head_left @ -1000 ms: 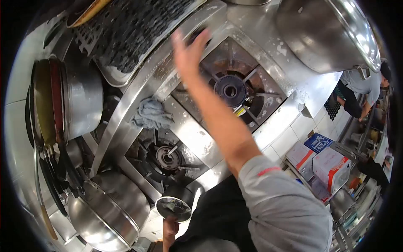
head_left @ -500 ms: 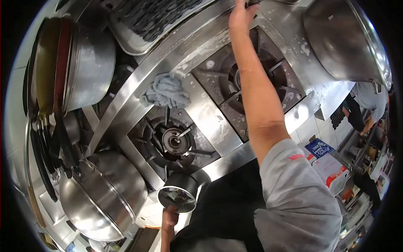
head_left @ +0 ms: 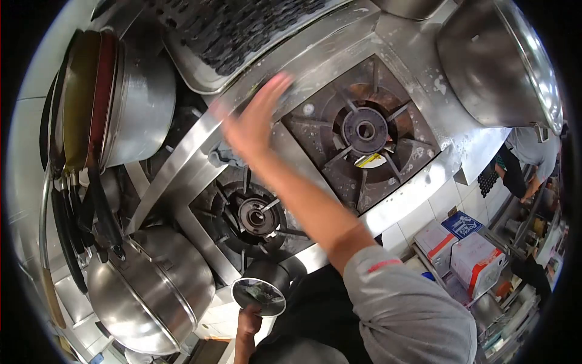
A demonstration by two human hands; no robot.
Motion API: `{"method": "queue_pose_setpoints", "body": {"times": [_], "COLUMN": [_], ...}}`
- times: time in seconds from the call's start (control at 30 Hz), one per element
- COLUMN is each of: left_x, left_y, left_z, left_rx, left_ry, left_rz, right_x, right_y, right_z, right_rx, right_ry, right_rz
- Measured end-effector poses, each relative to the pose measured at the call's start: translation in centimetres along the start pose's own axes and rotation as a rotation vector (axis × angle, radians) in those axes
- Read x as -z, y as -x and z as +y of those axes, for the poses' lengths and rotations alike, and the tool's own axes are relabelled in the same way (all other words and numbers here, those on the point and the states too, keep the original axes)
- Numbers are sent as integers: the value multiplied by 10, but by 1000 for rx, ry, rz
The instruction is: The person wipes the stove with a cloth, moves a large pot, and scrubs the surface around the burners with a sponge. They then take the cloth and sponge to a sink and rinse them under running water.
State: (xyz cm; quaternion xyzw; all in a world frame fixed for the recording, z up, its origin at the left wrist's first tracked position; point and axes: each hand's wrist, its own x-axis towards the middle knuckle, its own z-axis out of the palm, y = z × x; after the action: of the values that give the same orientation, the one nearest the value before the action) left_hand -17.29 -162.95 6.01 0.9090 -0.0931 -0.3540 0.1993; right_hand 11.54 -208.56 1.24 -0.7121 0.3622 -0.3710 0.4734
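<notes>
My right hand (head_left: 251,121) is over the steel rim of the stove, above the grey cloth (head_left: 225,156), which it partly hides. Its fingers are spread and blurred, with nothing visible in them. At the lower middle, my left hand (head_left: 249,320) grips a dark metal pot (head_left: 271,272) by its rim side; the pot is tilted, its opening facing me. Just beyond the pot is the left burner (head_left: 259,216). The right burner (head_left: 365,130) has a yellow-and-white scrap (head_left: 370,161) beneath its grate.
Large steel bowls (head_left: 151,291) stand at lower left, below hanging utensils (head_left: 82,212) and pans. A big pot (head_left: 494,67) sits at upper right. A black grate tray (head_left: 230,30) lies at the top. Boxes (head_left: 476,258) and a person (head_left: 530,151) are at right.
My right hand has moved from the top centre leftward and down to the cloth, uncovering the right burner. My left hand still holds the pot.
</notes>
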Motion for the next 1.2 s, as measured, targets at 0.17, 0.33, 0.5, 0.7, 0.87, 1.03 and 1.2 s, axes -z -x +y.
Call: {"method": "queue_pose_setpoints", "body": {"times": [0.17,0.33,0.5,0.7,0.87,1.03,1.2], "left_x": [13,-11,10,-13,9,-6,3], "left_y": [-4,-4,-12,-2,-14,-5,-8], "left_z": [-9,-48,16,-54,2,-38,-19], "left_rx": [3,335,149,122,150,115,-69], "left_ry": [-57,639,208,371,275,172,18], "left_rz": [-82,-19,-88,-47,-24,-46,-43], "right_x": [2,-6,45,24,19,25,48], "right_y": [-46,-5,-135,-66,-17,-38,-92], "right_z": [13,10,64,40,42,35,55], "right_rx": [-28,99,36,-93,146,74,0], "right_ry": [-26,6,52,-257,-159,-105,-197], "right_rz": [136,36,309,198,61,99,152]}}
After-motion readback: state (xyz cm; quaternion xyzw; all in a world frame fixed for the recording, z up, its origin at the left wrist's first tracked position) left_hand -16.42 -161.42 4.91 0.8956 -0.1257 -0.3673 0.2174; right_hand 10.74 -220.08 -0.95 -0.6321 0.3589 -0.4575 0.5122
